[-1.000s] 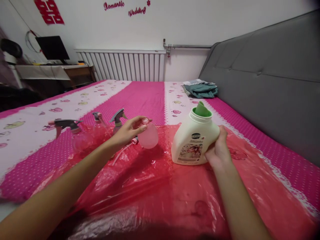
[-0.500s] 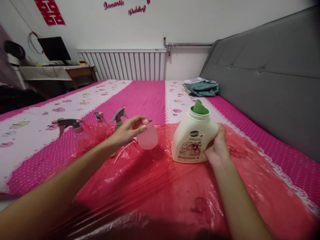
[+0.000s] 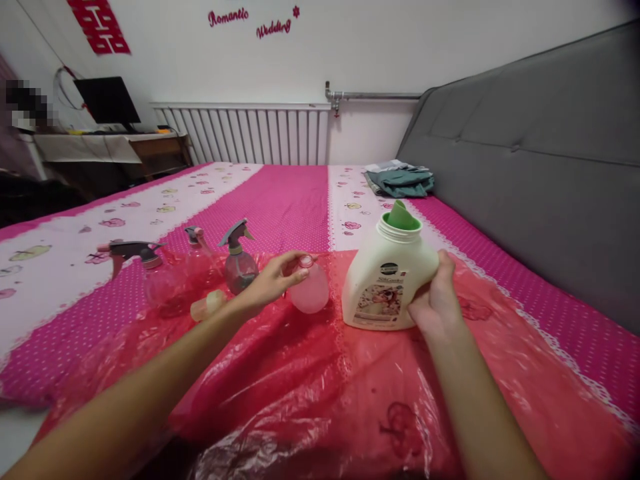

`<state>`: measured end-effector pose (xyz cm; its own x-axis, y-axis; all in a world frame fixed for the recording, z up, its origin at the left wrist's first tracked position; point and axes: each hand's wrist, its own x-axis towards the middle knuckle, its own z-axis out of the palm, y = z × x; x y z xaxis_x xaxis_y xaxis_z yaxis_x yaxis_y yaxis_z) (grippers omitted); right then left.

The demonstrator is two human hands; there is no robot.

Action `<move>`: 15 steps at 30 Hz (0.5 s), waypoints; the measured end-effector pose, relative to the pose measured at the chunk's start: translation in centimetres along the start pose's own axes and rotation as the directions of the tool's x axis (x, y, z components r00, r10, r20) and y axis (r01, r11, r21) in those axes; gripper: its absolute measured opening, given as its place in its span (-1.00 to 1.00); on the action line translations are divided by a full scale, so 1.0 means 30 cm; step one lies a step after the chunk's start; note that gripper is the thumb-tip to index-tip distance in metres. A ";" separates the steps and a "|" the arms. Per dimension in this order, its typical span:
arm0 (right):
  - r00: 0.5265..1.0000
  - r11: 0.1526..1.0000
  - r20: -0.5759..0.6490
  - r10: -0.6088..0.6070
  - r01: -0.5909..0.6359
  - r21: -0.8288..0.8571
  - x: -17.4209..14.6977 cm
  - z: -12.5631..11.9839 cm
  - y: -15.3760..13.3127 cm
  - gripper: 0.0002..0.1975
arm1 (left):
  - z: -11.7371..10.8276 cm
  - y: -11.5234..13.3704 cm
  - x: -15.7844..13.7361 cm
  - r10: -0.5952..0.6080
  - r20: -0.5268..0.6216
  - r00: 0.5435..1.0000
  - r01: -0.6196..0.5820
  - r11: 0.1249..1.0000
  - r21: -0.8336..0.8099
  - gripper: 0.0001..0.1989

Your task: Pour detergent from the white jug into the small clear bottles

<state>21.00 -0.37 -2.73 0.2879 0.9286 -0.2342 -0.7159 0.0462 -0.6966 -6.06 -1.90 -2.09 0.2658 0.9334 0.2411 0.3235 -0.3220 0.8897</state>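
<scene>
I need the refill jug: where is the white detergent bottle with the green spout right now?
The white detergent bottle with the green spout stands on the red plastic sheet, right of centre, gripped by the right hand, beside the small pink bottle.

A small translucent pink bottle [image 3: 311,292], uncapped, stands on the red plastic sheet [image 3: 310,373], pinched at its open neck. Just right of it, a cream detergent jug [image 3: 387,280] with green spout stands upright, 1 label facing forward.
</scene>
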 end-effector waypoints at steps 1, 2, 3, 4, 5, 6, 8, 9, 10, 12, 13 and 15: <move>1.000 1.000 -0.020 0.009 -0.009 -0.006 -0.004 0.003 -0.007 -0.38 | 0.013 -0.017 0.009 0.006 0.013 1.000 -0.006 1.000 0.001 -0.60; 0.999 1.000 -0.040 0.016 -0.016 -0.012 -0.007 0.006 -0.014 -0.39 | 0.025 -0.033 0.017 0.012 0.023 1.000 -0.012 1.000 0.002 -0.59; 0.998 1.000 -0.053 0.020 -0.021 -0.017 -0.010 0.008 -0.020 -0.40 | 0.035 -0.049 0.026 0.019 0.029 0.999 -0.019 1.000 0.003 -0.59; 0.998 0.999 -0.063 0.022 -0.024 -0.022 -0.013 0.009 -0.026 -0.42 | 0.043 -0.065 0.033 0.026 0.033 0.999 -0.027 1.000 0.005 -0.59; 0.997 0.999 -0.070 0.024 -0.026 -0.028 -0.015 0.010 -0.031 -0.43 | 0.048 -0.079 0.041 0.034 0.036 0.999 -0.034 0.999 0.007 -0.60; 0.997 0.999 -0.073 0.025 -0.027 -0.034 -0.016 0.011 -0.036 -0.44 | 0.050 -0.093 0.048 0.041 0.039 0.998 -0.041 0.999 0.008 -0.61; 0.997 0.999 -0.079 0.019 -0.022 -0.045 -0.013 0.011 -0.043 -0.46 | 0.047 -0.115 0.060 0.049 0.044 0.998 -0.049 0.999 0.010 -0.62; 0.997 0.999 -0.082 0.010 -0.014 -0.049 -0.011 0.010 -0.044 -0.47 | 0.044 -0.124 0.064 0.049 0.045 0.998 -0.049 0.999 0.010 -0.63; 0.996 0.999 -0.087 0.000 -0.005 -0.052 -0.007 0.009 -0.045 -0.47 | 0.040 -0.132 0.068 0.047 0.047 0.998 -0.048 0.999 0.011 -0.63; 0.996 0.998 -0.092 -0.014 0.009 -0.060 0.000 0.006 -0.044 -0.46 | 0.034 -0.144 0.072 0.044 0.049 0.998 -0.045 0.999 0.015 -0.64; 0.995 0.998 -0.094 -0.016 0.010 -0.064 0.003 0.005 -0.042 -0.46 | 0.032 -0.148 0.073 0.044 0.054 0.998 -0.045 0.999 0.018 -0.64; 0.996 0.997 -0.091 -0.014 0.007 -0.073 0.007 0.002 -0.037 -0.44 | 0.033 -0.155 0.073 0.043 0.065 0.997 -0.045 0.999 0.026 -0.64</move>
<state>21.81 -0.19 -1.96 0.3548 0.8904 -0.2852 -0.6657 0.0263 -0.7457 -6.09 1.49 -6.08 0.3377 0.9064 0.2539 0.3350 -0.3678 0.8675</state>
